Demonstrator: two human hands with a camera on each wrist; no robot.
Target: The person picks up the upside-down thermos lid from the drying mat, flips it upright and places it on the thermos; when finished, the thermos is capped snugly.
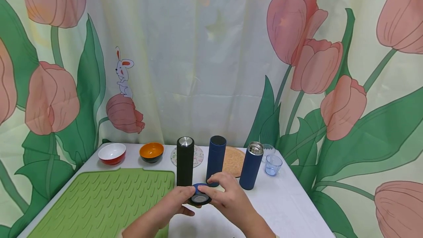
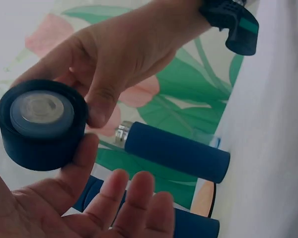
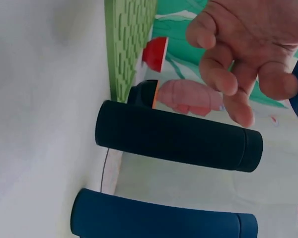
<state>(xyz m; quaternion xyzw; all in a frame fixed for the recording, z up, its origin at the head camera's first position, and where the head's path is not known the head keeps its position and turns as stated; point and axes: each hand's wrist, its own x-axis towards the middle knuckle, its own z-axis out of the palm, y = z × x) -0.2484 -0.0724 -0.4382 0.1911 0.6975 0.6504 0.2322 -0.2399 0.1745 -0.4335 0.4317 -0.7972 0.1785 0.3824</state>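
A dark blue flask lid point(image 1: 199, 195) is held between both hands above the table, its underside with a pale round centre point(image 2: 42, 108) turned into view. My left hand point(image 1: 172, 202) pinches its left side, the other fingers spread loosely in the left wrist view. My right hand point(image 1: 229, 199) grips its right side between thumb and fingers. Beyond the right hand stands an uncapped blue flask point(image 1: 251, 166) with a bare steel mouth. A capped blue flask point(image 1: 216, 159) and a black flask point(image 1: 185, 162) with a silver-topped lid stand upright behind the hands.
A green ridged mat point(image 1: 109, 201) covers the table's left side. Behind it are a red-and-white bowl point(image 1: 112, 159) and an orange-and-black bowl point(image 1: 151, 157). Round mats point(image 1: 199, 156) lie behind the flasks. Two glasses point(image 1: 273, 166) stand at right, before a tulip-patterned curtain point(image 1: 214, 65).
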